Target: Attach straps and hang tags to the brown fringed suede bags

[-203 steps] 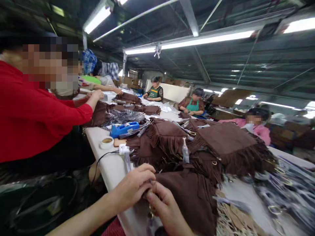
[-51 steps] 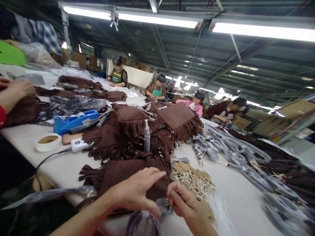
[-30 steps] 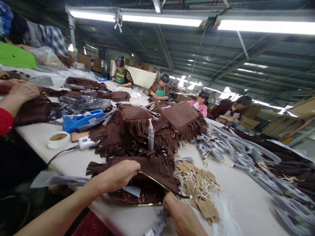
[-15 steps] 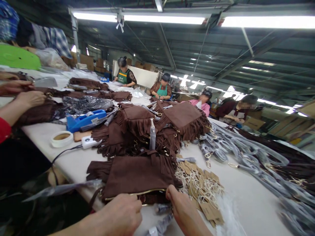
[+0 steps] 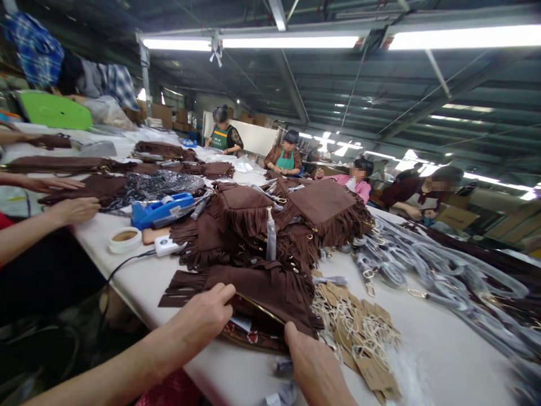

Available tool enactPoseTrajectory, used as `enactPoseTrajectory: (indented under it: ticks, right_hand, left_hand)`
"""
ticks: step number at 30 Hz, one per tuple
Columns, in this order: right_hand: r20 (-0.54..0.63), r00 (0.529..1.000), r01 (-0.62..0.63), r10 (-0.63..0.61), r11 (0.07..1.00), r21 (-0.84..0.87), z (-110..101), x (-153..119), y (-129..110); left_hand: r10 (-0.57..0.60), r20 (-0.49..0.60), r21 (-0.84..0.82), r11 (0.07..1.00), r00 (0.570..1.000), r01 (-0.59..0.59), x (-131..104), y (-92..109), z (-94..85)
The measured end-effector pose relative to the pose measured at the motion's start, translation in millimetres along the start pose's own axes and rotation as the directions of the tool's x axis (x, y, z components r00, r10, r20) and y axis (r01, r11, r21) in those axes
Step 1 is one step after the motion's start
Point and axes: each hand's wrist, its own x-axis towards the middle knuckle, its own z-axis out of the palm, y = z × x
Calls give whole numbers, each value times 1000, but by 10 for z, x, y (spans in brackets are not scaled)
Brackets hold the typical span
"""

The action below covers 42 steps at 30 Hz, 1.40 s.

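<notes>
A brown fringed bag lies before me on the white table, its gold zipper undone and its mouth spread, showing a patterned lining and a small pale label. My left hand grips the zippered edge at the left end of the opening, fingers closed. At the right end of the same opening, my right hand holds the bag with its thumb near the zipper; its other fingers are partly hidden. Just right of the bag is a heap of tan hang tags with cream strings.
More fringed bags are piled behind. Left of them are a blue tape dispenser, a tape roll and a white corded device. Plastic-wrapped straps cover the right. A co-worker's hands work at the left.
My left hand has moved up and pulled the bag's mouth wider, so the lining and label now show. The co-worker's hands at the left have shifted over the brown material.
</notes>
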Motion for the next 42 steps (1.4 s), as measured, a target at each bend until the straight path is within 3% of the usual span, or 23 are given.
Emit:
enactPoseTrajectory:
  ticks: [2,5,8,10,14,20,25,31,37,42]
  right_hand:
    - [12,1000,3,-2,1000,-28,-72,23,-91]
    - [52,997,54,-55,998,16,-225,60,-255]
    - [49,969,224,-240,948,225,-332,146,-406]
    - [-55,931,356,-362,859,368,-330,239,-479]
    - [-174,877,477,-447,776,413,-191,412,-562]
    - [-254,909,413,-329,792,450,-77,448,-533]
    - [-243,900,423,-362,591,687,-39,533,-457]
    - [-286,921,375,-265,403,835,17,583,-466]
    - [-318,928,367,-195,324,872,-4,616,-453]
    - [-319,933,354,-165,276,894,-5,664,-429]
  left_hand:
    - [-101,95,71,993,990,95,25,42,22]
    - [-150,148,79,987,977,140,84,88,-9]
    - [-154,99,7,988,983,154,105,65,-44]
    - [-129,35,-74,989,991,132,90,13,-27]
    - [-81,-36,-123,990,996,76,63,-127,83]
    - [-158,-55,-72,985,986,154,151,-246,138]
    - [-224,-5,-55,973,975,223,176,-220,166]
    - [-331,7,-136,934,943,329,134,-218,256]
    - [-474,-11,-230,858,881,459,214,-256,218]
    - [-502,6,-352,808,865,472,209,-273,197]
